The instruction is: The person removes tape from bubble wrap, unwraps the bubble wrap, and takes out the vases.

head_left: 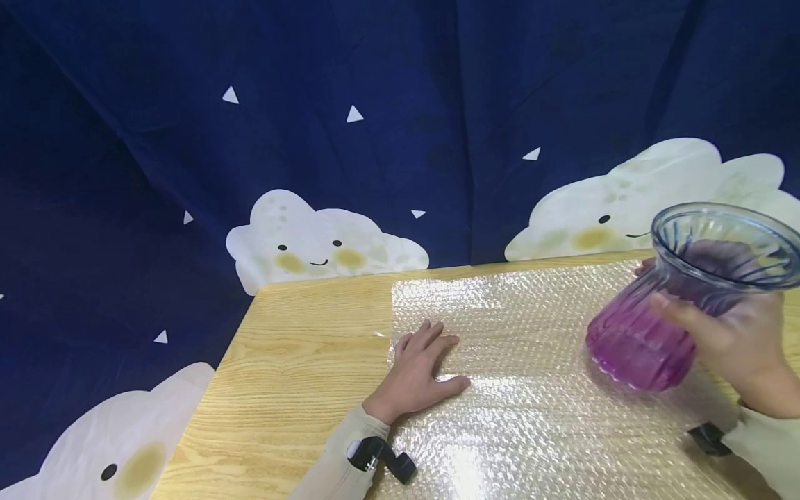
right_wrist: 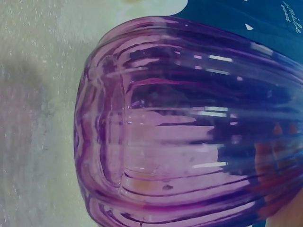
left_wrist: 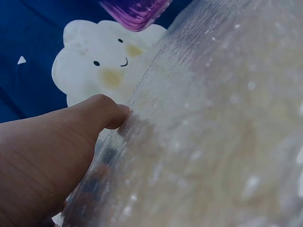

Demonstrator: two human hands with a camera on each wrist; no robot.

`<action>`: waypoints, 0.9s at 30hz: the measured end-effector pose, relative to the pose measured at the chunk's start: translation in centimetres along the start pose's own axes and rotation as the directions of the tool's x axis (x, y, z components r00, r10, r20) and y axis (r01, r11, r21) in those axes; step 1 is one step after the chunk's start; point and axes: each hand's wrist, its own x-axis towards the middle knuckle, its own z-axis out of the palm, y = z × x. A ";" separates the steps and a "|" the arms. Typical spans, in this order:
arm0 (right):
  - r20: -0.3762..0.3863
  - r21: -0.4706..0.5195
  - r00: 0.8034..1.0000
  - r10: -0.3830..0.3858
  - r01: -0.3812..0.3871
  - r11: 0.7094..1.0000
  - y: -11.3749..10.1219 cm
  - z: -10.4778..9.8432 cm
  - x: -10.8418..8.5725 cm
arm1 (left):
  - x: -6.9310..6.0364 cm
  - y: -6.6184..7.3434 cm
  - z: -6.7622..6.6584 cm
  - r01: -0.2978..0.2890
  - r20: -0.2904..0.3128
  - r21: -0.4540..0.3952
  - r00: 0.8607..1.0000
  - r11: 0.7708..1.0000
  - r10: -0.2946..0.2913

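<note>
A ribbed glass vase point(head_left: 650, 333), magenta at the base and clear bluish at its flared rim, tilts above the right part of the bubble wrap. My right hand point(head_left: 740, 340) grips it round the narrower neck, thumb on the near side, most fingers hidden behind the glass. In the right wrist view the vase point(right_wrist: 161, 123) fills most of the picture, its base apart from the sheet. On the left edge of the bubble wrap point(head_left: 531, 417) rests my left hand point(head_left: 415, 375), fingers spread. The left wrist view shows its thumb point(left_wrist: 102, 113) against the bubble wrap point(left_wrist: 213, 123).
Under the sheet is a wooden table point(head_left: 294, 361), its bare grain showing on the left. A dark blue curtain point(head_left: 387, 55) with smiling clouds and small white triangles hangs behind and beside the table. Both wrists carry small black camera mounts point(head_left: 375, 453).
</note>
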 end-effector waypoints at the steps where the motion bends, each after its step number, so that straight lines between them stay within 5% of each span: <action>1: -0.008 -0.004 1.000 0.000 0.000 1.000 -0.1 -0.1 0.1 | 0.0 0.0 0.0 -0.001 0.000 0.001 1.000 1.000 0.001; 12: -0.095 -0.240 0.995 -0.033 0.009 0.971 -0.3 -1.1 0.6 | -0.1 -0.1 0.0 -0.016 -0.012 -0.026 1.000 1.000 0.016; 22: -0.138 -0.531 0.990 -0.012 -0.063 0.845 -0.5 -1.9 0.5 | 0.0 -0.3 0.2 -0.020 -0.014 -0.014 1.000 1.000 0.020; 27: -0.153 -0.681 0.988 -0.001 -0.104 0.725 -0.7 -2.6 0.5 | 0.1 -0.3 0.1 -0.015 -0.006 -0.002 1.000 1.000 0.015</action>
